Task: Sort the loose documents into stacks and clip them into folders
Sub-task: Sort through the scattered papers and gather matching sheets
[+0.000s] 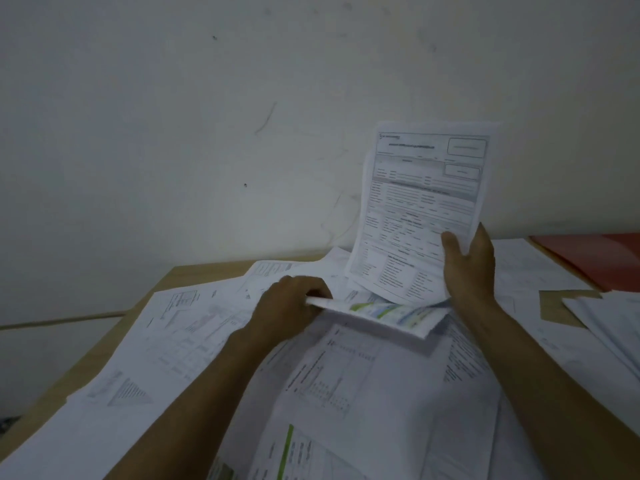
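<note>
While left fingers [313, 294] pinch the stack [381, 315], right thumb [450, 245] pins form [422, 202].

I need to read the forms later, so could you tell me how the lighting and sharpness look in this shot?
Head view: dim, flat, greyish light and no glare; the upright form in the right hand shows its layout, but the print is too soft to read; the left hand and the papers near the bottom edge are blurred.

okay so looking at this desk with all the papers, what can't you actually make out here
Head view only:
- Text on the raised form in the right hand: too small and blurred.
- Thickness of the bundle the left hand grips: only its edge shows.
- Red folder: cut off by the right edge.
- Sheets under both forearms: covered.
- Table: mostly buried in papers.
</note>
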